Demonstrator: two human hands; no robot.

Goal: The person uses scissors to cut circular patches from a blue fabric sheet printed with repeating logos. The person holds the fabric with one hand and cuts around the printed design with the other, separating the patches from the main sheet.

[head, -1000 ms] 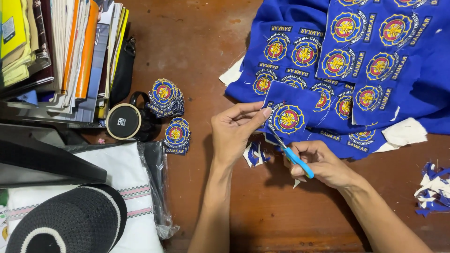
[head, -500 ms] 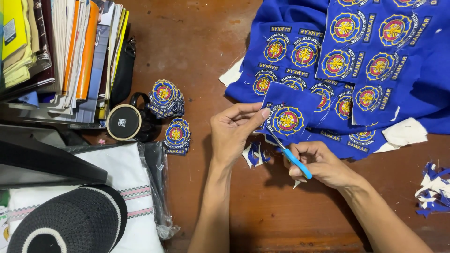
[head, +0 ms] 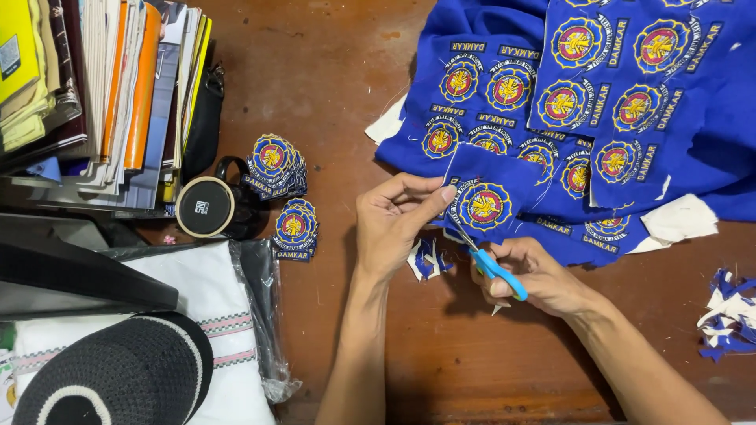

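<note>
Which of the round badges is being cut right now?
The badge pinched by the left hand, on the cloth's lower edge; the scissors in the right hand reach it. The others lie untouched.

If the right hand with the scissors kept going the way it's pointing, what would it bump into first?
The right hand points its scissors up and left. First in line is probably the blue patch pinched by the left hand; the blade tips look already at its edge.

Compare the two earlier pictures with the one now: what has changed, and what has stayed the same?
Very little changed. The right hand with the scissors shifted slightly left, toward the patch that the left hand pinches. Nothing was picked up or let go. The blue cloth, the patch stacks and the scraps lie as before.
</note>
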